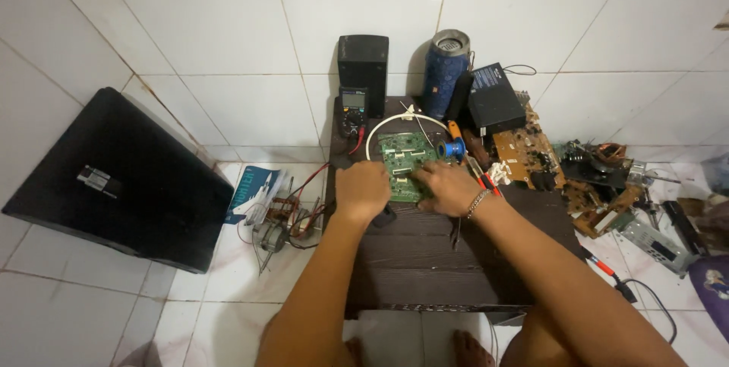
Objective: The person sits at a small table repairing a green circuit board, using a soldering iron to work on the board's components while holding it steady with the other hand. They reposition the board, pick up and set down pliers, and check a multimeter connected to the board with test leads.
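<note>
Both hands are down on the green circuit board point(404, 163), which lies flat near the back edge of the dark wooden table point(425, 261). Left hand point(363, 191) is curled into a loose fist on the board's left front corner; can't tell if it's pinching anything. Right hand point(449, 187) (bracelet on the wrist) lies flat, fingers a bit spread, on the right front part. The board is rectangular with pale connectors, and a white cable point(395, 120) arcs just behind it.
</note>
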